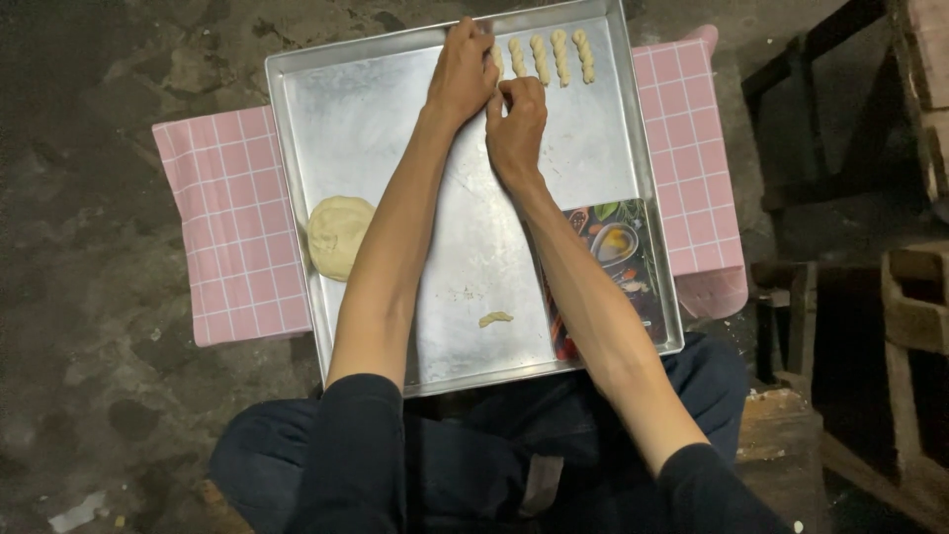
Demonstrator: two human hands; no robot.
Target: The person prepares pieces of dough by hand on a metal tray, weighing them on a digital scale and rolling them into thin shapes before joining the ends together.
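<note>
Aluminium tray: my left hand and right hand pinch a dough twist near its far rim; four twists lie rightward, bare metal below my fingers.

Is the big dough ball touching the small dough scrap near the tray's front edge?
Apart. The head view shows bare tray between dough ball and scrap.

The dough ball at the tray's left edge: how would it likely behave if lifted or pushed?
The dough ball looks soft and slumped, so it would probably dent and sag. Its flattened base suggests it wouldn't roll on the metal tray; it may stick.
</note>
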